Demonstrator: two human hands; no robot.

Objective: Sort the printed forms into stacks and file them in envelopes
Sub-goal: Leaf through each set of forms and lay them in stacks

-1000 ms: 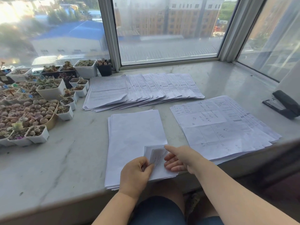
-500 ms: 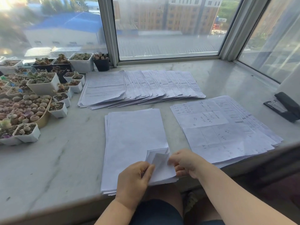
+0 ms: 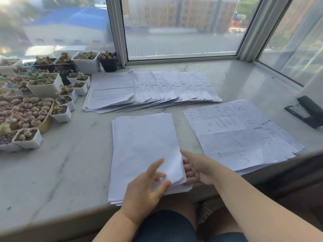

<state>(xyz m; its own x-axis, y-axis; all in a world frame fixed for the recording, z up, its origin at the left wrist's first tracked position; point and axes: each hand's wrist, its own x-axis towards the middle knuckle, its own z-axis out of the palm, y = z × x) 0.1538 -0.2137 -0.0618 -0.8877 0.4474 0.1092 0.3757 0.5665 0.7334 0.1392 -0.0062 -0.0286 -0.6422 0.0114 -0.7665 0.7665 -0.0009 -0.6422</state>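
Observation:
A stack of blank-side-up sheets [image 3: 145, 142] lies in the middle of the marble sill [image 3: 61, 163]. My left hand [image 3: 146, 187] rests on its near right corner with fingers spread and straight. My right hand [image 3: 197, 168] is at the stack's right edge, its straight fingertips tucked under the slightly raised top sheets. A fanned row of printed forms [image 3: 157, 88] lies behind the stack. To the right is a spread pile of forms with handwriting [image 3: 236, 135]. No envelope is in view.
Many small pots of succulents [image 3: 40, 102] crowd the left side of the sill. A black stapler [image 3: 307, 110] lies at the far right. The window frame [image 3: 118, 32] runs along the back. My knees are below the sill's front edge.
The folded-up corner that both hands pinched now lies nearly flat. Both hands have opened, and the right fingers have slid under the stack's right edge.

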